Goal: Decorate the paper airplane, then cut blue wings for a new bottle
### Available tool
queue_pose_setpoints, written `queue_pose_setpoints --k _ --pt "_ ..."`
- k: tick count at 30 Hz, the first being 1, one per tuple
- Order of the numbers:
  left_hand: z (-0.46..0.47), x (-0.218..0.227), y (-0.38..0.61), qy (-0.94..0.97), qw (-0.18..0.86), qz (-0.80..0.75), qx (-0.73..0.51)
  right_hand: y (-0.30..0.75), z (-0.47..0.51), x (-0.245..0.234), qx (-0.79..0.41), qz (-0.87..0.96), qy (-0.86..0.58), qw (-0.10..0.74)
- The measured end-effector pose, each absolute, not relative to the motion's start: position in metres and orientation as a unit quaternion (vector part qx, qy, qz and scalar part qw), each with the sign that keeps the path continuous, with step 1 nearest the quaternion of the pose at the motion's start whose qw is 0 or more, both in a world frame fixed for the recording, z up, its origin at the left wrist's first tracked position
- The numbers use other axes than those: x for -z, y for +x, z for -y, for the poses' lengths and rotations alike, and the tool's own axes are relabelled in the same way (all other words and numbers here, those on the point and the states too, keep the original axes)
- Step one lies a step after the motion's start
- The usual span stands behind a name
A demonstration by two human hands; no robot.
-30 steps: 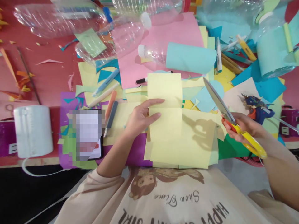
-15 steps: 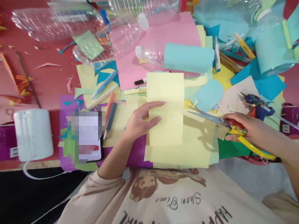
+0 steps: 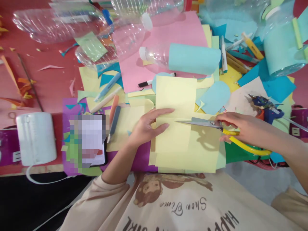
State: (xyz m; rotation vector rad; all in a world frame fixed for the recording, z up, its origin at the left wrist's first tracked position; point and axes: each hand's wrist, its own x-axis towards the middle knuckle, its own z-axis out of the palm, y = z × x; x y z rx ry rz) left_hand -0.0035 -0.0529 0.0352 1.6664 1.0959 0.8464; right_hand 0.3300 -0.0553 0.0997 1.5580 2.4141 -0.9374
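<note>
My left hand (image 3: 150, 126) holds a pale yellow sheet of paper (image 3: 176, 96) by its left edge, thumb and index finger lying over the front and apart. The other fingers are partly hidden. In my right hand (image 3: 237, 125) are scissors with yellow handles (image 3: 198, 122), fingers wrapped round the grips. Their blades are almost together and lie across the sheet from the right, along a line through its middle. The tip points at my left hand, a short way from the thumb. Beneath the held sheet lies a larger pale yellow sheet (image 3: 204, 160).
A bottle with a light blue wrap (image 3: 194, 58) lies beyond the sheet, with clear plastic bottles (image 3: 60, 25) behind. Markers (image 3: 108, 86) and a phone (image 3: 93, 141) lie at left, near a white device (image 3: 36, 138). Paper scraps (image 3: 214, 96) and a blue glue gun (image 3: 269, 110) are at right.
The scissors have moved left onto the held sheet, and their blades have closed. The sheet has shifted slightly right, showing a light blue paper piece behind it. My left hand keeps its hold.
</note>
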Motion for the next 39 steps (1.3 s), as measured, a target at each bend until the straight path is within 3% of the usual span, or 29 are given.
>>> queue_pose_setpoints --k 22,39 --pt "0.0538 -0.0328 -0.0032 0.680 0.461 -0.467 -0.329 0.3293 0.0504 -0.0941 0.327 -0.783 0.527 0.045" --pt "0.0517 -0.0326 -0.0031 0.719 0.421 -0.431 -0.347 0.3254 0.0466 -0.0997 0.326 -0.789 0.510 0.107"
